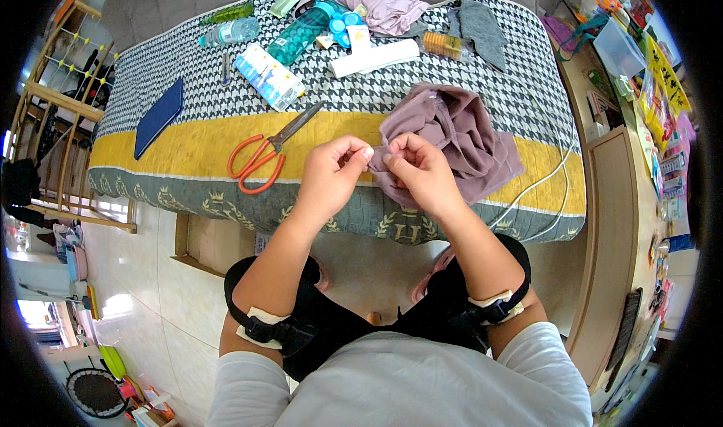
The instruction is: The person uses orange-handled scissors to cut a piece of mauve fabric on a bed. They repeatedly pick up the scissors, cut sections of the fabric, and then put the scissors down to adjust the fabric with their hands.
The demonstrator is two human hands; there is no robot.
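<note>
My left hand is closed in a pinch, thumb against forefinger, at the left edge of a mauve cloth garment. What sits between those fingertips is too small to make out. Close beside it, my right hand pinches a fold of the same cloth, and the fingertips of both hands nearly meet. The rest of the garment lies crumpled on the bed-like covered surface, behind and to the right of my right hand. To the left of my hands rest large scissors with orange handles, their blades pointing away.
A dark blue flat book or case lies at the left. Farther back are a blue-and-white pack, a teal bottle, a clear bottle, a white roll and a grey cloth. A white cable trails down the right side.
</note>
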